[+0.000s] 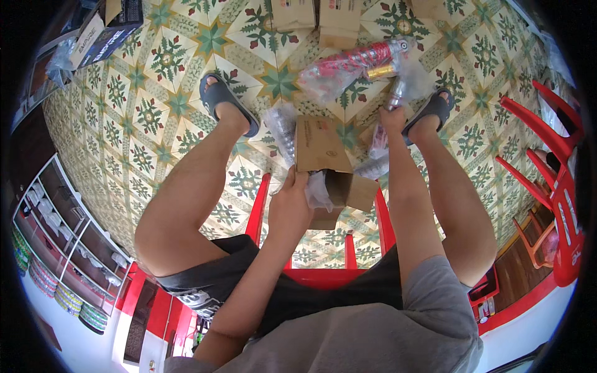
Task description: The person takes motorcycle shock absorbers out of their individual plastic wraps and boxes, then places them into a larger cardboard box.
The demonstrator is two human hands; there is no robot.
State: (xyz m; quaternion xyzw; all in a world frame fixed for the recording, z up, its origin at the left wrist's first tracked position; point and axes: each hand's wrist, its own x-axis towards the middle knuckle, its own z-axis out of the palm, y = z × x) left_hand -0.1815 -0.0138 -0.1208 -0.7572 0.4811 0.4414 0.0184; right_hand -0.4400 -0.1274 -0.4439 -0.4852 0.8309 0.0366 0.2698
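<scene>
My left hand [290, 201] grips the near left edge of an open cardboard box [322, 142] between my legs, its flap [364, 192] hanging out and clear plastic [319, 191] bulging at the opening. My right hand [393, 119] is closed around the end of a silvery shock absorber with a gold cylinder [381, 71], partly in clear plastic. Beyond it on the floor lies a shock absorber with a red spring [373, 53], wrapped in plastic. A plastic-wrapped silvery coil spring part [282, 130] lies left of the box. More wrapped parts [373, 166] lie right of the box.
Two cardboard boxes [339, 23] stand at the far side of the patterned tile floor [177, 100]. A dark printed box [107, 39] is at the upper left, a white wire rack [70, 233] at the left. Red plastic chairs [566, 210] stand right; my sandalled feet flank the parts.
</scene>
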